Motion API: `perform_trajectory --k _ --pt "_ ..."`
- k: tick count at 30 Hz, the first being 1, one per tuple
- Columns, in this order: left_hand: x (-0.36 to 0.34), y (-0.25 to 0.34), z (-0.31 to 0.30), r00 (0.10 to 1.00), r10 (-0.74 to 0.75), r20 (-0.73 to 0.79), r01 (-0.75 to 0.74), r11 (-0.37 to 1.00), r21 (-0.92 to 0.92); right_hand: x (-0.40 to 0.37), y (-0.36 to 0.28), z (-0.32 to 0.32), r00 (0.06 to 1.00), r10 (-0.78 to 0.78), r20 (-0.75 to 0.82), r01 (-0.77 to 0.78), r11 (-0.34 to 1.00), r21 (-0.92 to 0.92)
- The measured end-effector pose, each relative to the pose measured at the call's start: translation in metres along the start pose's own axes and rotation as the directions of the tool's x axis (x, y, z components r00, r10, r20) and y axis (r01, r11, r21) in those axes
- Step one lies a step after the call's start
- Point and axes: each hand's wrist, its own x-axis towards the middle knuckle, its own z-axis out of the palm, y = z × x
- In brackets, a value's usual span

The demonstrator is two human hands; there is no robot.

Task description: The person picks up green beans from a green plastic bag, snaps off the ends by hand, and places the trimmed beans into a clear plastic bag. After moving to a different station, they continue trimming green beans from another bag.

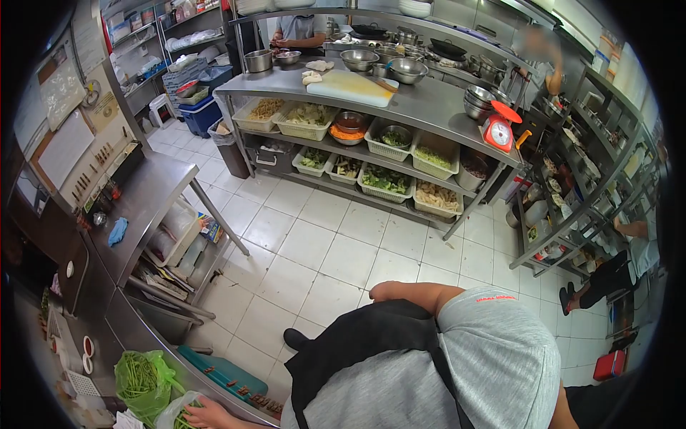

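Observation:
At the bottom left, my left hand is at a clear plastic bag with green stalks inside, its fingers closed over the bag's side. Right beside it stands a light-green plastic bag full of long, thin green vegetables that look like beans. Both bags are on the steel counter. My right arm comes out of a grey sleeve and bends in front of the black apron; its fingers do not show.
A teal tray lies along the counter edge. Across the tiled floor stands a steel table with a cutting board, a red scale and baskets of cut vegetables below. Other people stand behind it and at the right.

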Motion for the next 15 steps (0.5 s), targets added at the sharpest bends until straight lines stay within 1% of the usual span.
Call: perform_trajectory --k 4,7,8,13,15 --pt "0.008 -0.003 0.013 1.0 0.009 -0.017 -0.009 1.0 0.024 0.013 0.005 0.007 1.0 0.007 0.0 -0.007 1.0 -0.015" --pt "0.007 -0.004 0.013 1.0 0.007 0.005 -0.007 1.0 -0.009 0.013 0.003 0.007 1.0 0.015 0.009 -0.015 1.0 -0.012" --pt "0.005 -0.003 0.011 1.0 0.021 0.005 -0.021 0.999 -0.046 0.015 0.004 0.008 1.0 0.003 0.013 -0.002 1.0 -0.021" --pt "0.007 -0.004 0.015 1.0 0.015 0.002 -0.014 0.998 -0.057 0.026 0.005 0.011 0.999 -0.036 0.004 0.037 0.998 -0.046" --pt "0.006 -0.004 0.014 1.0 0.024 0.004 -0.024 0.997 -0.079 0.014 -0.003 0.005 1.0 -0.013 -0.003 0.013 1.0 -0.023"
